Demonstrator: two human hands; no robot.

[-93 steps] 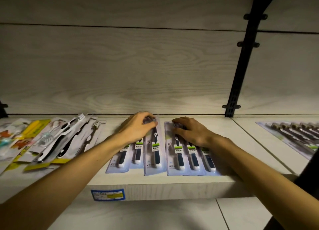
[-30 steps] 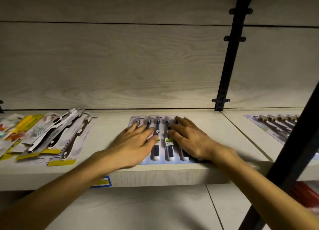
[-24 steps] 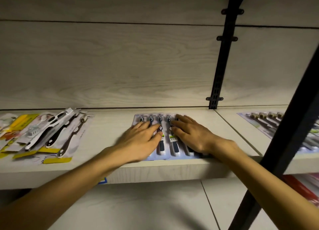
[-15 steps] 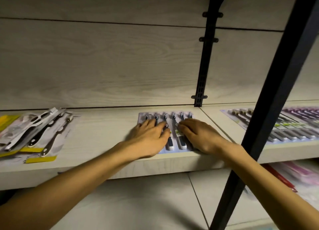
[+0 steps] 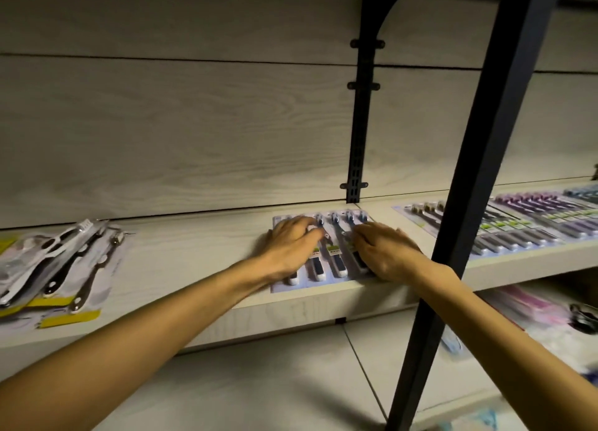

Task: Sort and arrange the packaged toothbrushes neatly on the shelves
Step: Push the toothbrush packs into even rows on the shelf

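1. I see my left hand (image 5: 293,247) lying palm down on the blue toothbrush packs (image 5: 330,252) in the middle of the frame, fingers spread and flat, gripping nothing.
2. My right hand (image 5: 386,251) rests just beside it on the right part of the same packs, fingers straight and pressing down.
3. The packs lie flat, side by side, at the front edge of the pale wooden shelf (image 5: 200,252), brush heads pointing toward the back wall.
4. At the left of the frame a loose pile of yellow-carded toothbrush packs (image 5: 55,268) lies at an angle.
5. At the right, a row of purple and green packs (image 5: 530,223) lies on the neighbouring shelf board.
6. A black upright post (image 5: 469,187) crosses the right of the frame in front of my right forearm.
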